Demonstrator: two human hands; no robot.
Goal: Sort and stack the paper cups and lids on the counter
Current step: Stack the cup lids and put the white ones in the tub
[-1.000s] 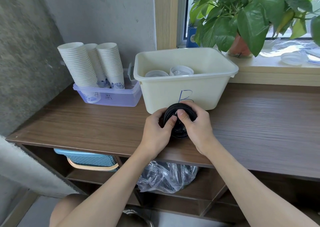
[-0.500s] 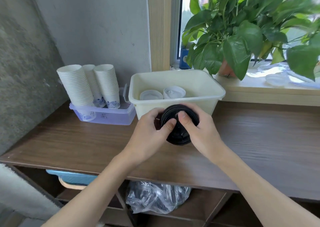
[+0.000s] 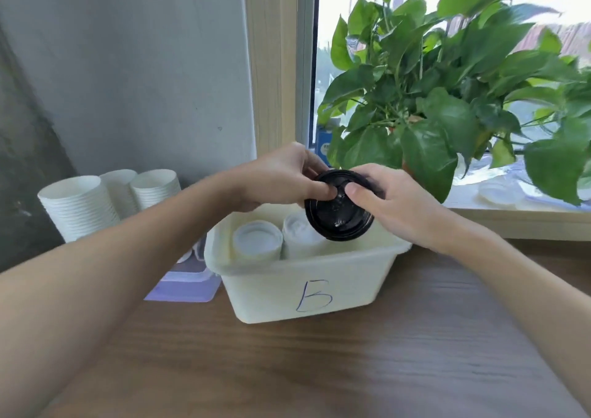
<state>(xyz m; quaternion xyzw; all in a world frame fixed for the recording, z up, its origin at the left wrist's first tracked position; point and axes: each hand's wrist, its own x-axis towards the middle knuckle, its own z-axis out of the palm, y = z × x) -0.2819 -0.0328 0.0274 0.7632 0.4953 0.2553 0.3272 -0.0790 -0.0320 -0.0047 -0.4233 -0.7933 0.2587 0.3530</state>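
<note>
Head view: the left hand point(image 3: 281, 178) and right hand point(image 3: 396, 203) both pinch a stack of black lids point(image 3: 339, 210), thumbs on its face, held above the cream bin point(image 3: 287, 286) marked B, where two stacks of white lids point(image 3: 257, 242) sit.

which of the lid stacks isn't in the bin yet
The black stack, held over the cream bin by the left hand and right hand. The left white stack and right white stack stand inside it.
</note>
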